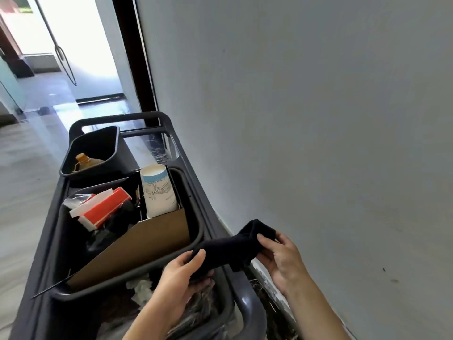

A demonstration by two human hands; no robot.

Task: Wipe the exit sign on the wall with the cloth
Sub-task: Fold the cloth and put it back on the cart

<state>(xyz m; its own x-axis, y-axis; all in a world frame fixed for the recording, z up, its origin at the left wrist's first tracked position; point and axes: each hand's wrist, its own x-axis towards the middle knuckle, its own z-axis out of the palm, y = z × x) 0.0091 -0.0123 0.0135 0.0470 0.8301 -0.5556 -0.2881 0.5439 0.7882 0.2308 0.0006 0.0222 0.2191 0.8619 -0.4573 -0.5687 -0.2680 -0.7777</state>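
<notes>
The left hand (182, 273) and right hand (282, 256) each had fingers closed on an end of the dark cloth (230, 249), stretched between them over the cart (171, 128) corner nearest the wall (318, 106). No exit sign showed, so wiping seemed not yet begun.

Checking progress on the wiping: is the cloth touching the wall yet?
No: both the left hand and right hand hold the dark cloth above the cart, off the wall.
</notes>
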